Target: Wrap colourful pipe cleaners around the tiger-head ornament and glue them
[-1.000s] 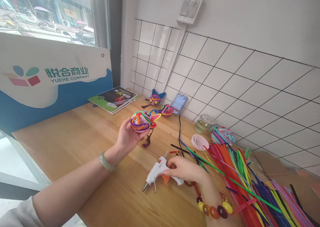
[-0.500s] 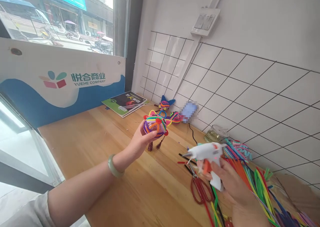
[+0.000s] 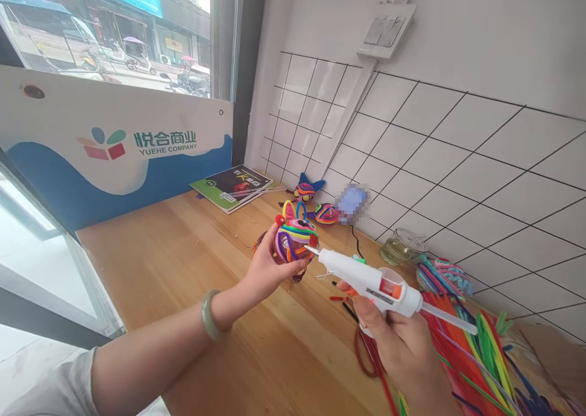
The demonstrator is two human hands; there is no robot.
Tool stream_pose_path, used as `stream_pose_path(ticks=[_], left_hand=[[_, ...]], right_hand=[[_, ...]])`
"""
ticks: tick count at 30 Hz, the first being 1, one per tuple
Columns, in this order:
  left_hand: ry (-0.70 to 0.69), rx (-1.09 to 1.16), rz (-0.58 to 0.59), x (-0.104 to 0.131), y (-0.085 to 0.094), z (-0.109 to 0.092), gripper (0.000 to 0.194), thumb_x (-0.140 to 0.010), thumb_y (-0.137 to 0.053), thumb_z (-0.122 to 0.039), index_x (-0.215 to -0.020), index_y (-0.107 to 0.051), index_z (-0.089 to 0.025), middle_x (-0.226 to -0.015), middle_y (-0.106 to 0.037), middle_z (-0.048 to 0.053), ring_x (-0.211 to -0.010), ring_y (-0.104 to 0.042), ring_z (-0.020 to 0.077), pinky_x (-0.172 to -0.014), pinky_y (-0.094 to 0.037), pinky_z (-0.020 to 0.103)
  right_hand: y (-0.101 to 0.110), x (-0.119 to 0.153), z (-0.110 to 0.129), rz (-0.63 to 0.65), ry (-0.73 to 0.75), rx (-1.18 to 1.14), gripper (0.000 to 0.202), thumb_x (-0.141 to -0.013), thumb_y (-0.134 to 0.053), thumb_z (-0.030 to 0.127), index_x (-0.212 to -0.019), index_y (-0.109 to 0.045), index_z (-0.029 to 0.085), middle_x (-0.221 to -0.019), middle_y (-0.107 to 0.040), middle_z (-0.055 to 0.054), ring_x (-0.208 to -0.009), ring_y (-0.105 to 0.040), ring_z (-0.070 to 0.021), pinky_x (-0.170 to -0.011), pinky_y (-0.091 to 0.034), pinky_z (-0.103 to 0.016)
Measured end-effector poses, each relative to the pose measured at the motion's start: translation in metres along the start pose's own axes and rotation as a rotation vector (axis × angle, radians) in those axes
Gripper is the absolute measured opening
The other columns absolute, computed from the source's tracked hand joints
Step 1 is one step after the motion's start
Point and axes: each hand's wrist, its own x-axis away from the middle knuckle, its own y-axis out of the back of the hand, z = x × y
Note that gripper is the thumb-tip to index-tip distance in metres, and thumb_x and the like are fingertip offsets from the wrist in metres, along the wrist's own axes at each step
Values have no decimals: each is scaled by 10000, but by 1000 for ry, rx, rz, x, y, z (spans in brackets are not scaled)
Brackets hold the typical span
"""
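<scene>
My left hand (image 3: 270,268) is closed around a round pipe-cleaner ornament (image 3: 298,236) striped in many colours, with a yellow-and-pink ear, a blue loop on top and dark tassels partly hidden below. A white hot glue gun (image 3: 366,276) is gripped in my right hand (image 3: 398,337), a clear glue stick poking out of its back. The nozzle reaches the right side of the ornament; whether it touches, I cannot tell. Beneath my right hand lie red-handled scissors (image 3: 366,354), mostly covered.
Bundles of coloured pipe cleaners (image 3: 480,355) spread along the right side of the wooden table (image 3: 220,361). Two similar ornaments (image 3: 307,188), a blurred-out phone (image 3: 352,202), a clear round container (image 3: 401,246) and a magazine (image 3: 235,185) stand or lie near the tiled wall.
My right hand has brought the glue gun left and turned it, so its nozzle is now at the ornament. My left hand has rotated the ornament, moving it slightly right and down.
</scene>
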Motion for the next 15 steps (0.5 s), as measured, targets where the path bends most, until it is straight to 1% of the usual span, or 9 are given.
stream_pose_path(ticks=[3, 4, 5, 7, 8, 11, 15], left_hand=[[-25, -36, -14, 1, 1, 1, 801, -603, -875, -221, -1314, -507, -210, -1283, -630, 126, -1129, -645, 299, -1002, -495, 432], [-31, -59, -18, 1, 1, 2, 826, -605, -875, -221, -1336, -491, -216, -1293, -624, 126, -1132, -642, 300, -1005, -494, 430], [-35, -85, -25, 2, 2, 2, 857, -600, -878, -220, -1357, -476, -222, -1304, -616, 126, -1140, -637, 301, -1010, -491, 426], [-42, -134, -41, 3, 3, 3, 916, -590, -882, -225, -1395, -446, -234, -1325, -596, 124, -1157, -625, 303, -1011, -490, 415], [-49, -154, -46, 3, 4, 4, 936, -591, -881, -232, -1411, -431, -237, -1335, -584, 124, -1163, -620, 303, -1006, -493, 408], [-77, -211, -32, 4, 4, 3, 946, -624, -864, -257, -1444, -393, -244, -1370, -543, 130, -1184, -603, 303, -994, -503, 397], [-76, -249, -15, 6, 4, 3, 938, -649, -853, -268, -1456, -376, -254, -1379, -529, 134, -1198, -590, 311, -1003, -500, 411]], right_hand=[[-4, -1, 12, -9, 71, 80, 355, -901, -553, 526, -894, -741, 225, -666, -599, -19, -449, -445, -127, -458, -470, -262], [-5, -2, 15, -24, 103, 106, 361, -907, -545, 525, -880, -743, 224, -678, -615, -24, -449, -466, -129, -471, -491, -263], [-6, -2, 17, -43, 137, 133, 369, -912, -538, 525, -866, -745, 223, -704, -638, -33, -479, -516, -141, -502, -518, -268], [-8, -3, 19, -73, 201, 189, 377, -920, -529, 520, -857, -749, 221, -762, -679, -53, -613, -629, -185, -589, -563, -281], [-9, -2, 19, -87, 219, 218, 375, -923, -529, 516, -866, -751, 219, -771, -690, -57, -680, -661, -204, -625, -574, -283], [-10, -1, 17, -101, 242, 278, 378, -935, -518, 505, -898, -749, 208, -768, -701, -57, -771, -693, -221, -683, -584, -281], [-11, 0, 16, -88, 255, 296, 364, -951, -502, 473, -813, -722, 217, -812, -720, -53, -785, -701, -209, -689, -578, -261]])
